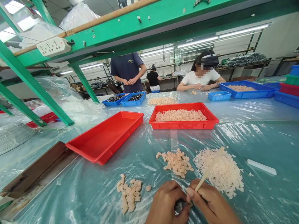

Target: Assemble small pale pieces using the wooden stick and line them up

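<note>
My right hand (209,197) grips a thin pale stick (211,166), its far end slanting up and to the right. Close against it, my left hand (167,202) is closed with its fingers curled; whatever it pinches is hidden. Just beyond my hands lies a pile of small peach-coloured pieces (178,163), some with openings in them. A smaller heap of similar pieces (129,194) lies to the left, with one single piece (148,188) beside it. On the right, partly behind the stick, spreads a heap of tiny whitish bits (227,174).
A red tray (183,125) of peach pieces stands ahead, and a bare red tray (105,137) to its left. A white strip (261,167) lies at right. Green shelf posts (37,84) rise at left. Two people work across the table near blue trays (251,93).
</note>
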`<state>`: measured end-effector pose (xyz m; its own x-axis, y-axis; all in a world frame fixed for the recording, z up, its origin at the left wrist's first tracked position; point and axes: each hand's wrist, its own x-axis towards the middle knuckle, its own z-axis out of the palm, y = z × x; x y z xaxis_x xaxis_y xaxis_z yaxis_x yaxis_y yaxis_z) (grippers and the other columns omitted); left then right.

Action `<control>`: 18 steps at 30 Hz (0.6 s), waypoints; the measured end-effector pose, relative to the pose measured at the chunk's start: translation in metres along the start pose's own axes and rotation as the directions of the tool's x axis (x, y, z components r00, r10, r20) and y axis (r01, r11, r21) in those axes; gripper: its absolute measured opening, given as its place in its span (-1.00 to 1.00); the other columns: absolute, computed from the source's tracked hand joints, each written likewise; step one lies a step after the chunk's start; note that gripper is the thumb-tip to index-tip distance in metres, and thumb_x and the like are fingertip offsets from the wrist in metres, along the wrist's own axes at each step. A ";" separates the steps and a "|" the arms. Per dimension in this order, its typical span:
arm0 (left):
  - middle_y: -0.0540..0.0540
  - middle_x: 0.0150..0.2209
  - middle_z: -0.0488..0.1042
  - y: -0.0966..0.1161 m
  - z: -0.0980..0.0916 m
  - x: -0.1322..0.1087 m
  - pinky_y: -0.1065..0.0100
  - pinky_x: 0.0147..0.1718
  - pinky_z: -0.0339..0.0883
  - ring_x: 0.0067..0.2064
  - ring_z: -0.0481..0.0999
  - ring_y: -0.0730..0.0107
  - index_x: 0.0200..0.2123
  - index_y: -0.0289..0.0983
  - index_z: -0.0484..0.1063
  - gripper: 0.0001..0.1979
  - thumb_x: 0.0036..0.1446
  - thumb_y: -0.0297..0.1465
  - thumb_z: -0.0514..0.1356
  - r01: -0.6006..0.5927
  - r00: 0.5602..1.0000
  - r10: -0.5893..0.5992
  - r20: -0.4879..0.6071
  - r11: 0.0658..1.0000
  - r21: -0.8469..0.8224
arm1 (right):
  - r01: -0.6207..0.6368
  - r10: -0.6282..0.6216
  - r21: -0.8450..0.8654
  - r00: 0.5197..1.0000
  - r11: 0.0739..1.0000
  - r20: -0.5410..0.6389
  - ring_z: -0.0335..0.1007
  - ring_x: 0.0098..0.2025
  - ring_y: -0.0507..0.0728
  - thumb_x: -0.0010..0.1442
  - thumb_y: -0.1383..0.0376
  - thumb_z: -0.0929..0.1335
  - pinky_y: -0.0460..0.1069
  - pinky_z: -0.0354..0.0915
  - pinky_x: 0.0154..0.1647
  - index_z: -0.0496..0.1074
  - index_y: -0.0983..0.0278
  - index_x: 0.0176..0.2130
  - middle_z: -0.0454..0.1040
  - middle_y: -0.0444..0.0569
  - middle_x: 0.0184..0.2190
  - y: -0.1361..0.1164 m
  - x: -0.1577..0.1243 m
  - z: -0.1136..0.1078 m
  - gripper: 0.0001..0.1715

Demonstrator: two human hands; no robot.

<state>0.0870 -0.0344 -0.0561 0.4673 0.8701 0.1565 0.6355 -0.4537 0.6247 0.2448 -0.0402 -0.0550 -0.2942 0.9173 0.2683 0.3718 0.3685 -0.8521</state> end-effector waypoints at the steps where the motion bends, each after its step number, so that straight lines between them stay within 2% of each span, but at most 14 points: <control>1: -0.14 -0.39 0.47 0.000 0.000 0.000 0.39 -0.34 0.28 -0.32 0.48 0.24 -0.43 -0.32 0.51 -0.86 -0.12 -0.59 0.20 0.000 1.000 0.000 -0.001 1.000 0.002 | -0.006 0.006 0.002 1.000 1.000 0.010 0.36 -0.48 0.08 0.33 0.07 0.09 -0.11 0.23 -0.43 0.30 0.25 -0.52 0.35 -0.11 -0.54 0.001 0.000 0.001 -0.47; 5: -0.14 -0.38 0.47 0.000 0.000 0.001 0.40 -0.35 0.27 -0.32 0.48 0.24 -0.42 -0.31 0.51 -0.85 -0.11 -0.58 0.18 0.012 1.000 -0.012 0.013 1.000 0.015 | -0.026 0.027 -0.034 0.999 0.999 0.047 0.39 -0.46 0.09 0.34 0.12 0.07 -0.10 0.26 -0.43 0.30 0.24 -0.51 0.40 -0.09 -0.52 0.005 -0.001 0.005 -0.49; 9: -0.18 -0.40 0.46 -0.001 0.003 0.000 0.37 -0.38 0.27 -0.34 0.47 0.20 -0.43 -0.35 0.48 -0.88 -0.09 -0.56 0.16 0.011 1.000 -0.011 -0.008 0.999 0.042 | 0.124 -0.121 -0.179 0.992 0.976 0.027 0.37 -0.45 0.10 0.34 0.15 0.09 -0.07 0.26 -0.40 0.31 0.22 -0.49 0.42 -0.09 -0.53 0.008 -0.002 0.008 -0.53; 12: -0.18 -0.43 0.45 -0.001 0.004 0.000 0.36 -0.39 0.25 -0.35 0.46 0.21 -0.48 -0.35 0.45 -0.90 -0.05 -0.54 0.14 -0.022 1.000 0.023 -0.020 0.999 0.032 | 0.207 -0.212 -0.238 0.977 0.949 0.008 0.30 -0.50 0.09 0.34 0.14 0.10 -0.06 0.24 -0.40 0.26 0.22 -0.55 0.35 -0.13 -0.59 0.007 -0.003 0.007 -0.50; 15: -0.14 -0.43 0.45 0.001 0.002 0.000 0.40 -0.38 0.24 -0.36 0.43 0.28 -0.49 -0.33 0.45 -0.91 -0.06 -0.56 0.14 -0.013 1.000 0.011 -0.017 0.996 -0.089 | 0.116 -0.125 -0.094 0.988 0.989 -0.092 0.28 -0.51 0.07 0.34 0.12 0.10 -0.08 0.21 -0.44 0.28 0.23 -0.55 0.30 -0.14 -0.58 0.002 -0.002 0.000 -0.49; 18: -0.04 -0.50 0.40 0.002 -0.001 0.000 0.46 -0.45 0.21 -0.45 0.36 0.41 -0.49 -0.32 0.43 -0.95 -0.09 -0.55 0.21 0.126 0.991 -0.137 -0.002 0.919 -0.373 | -0.011 0.024 0.066 0.979 0.998 -0.201 0.28 -0.49 0.07 0.32 0.09 0.13 -0.09 0.18 -0.43 0.34 0.25 -0.51 0.27 -0.15 -0.57 0.000 0.000 -0.008 -0.51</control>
<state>0.0875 -0.0345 -0.0542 0.3751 0.9243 0.0708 0.4141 -0.2354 0.8792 0.2521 -0.0394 -0.0512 -0.1019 0.9374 0.3331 0.3163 0.3480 -0.8825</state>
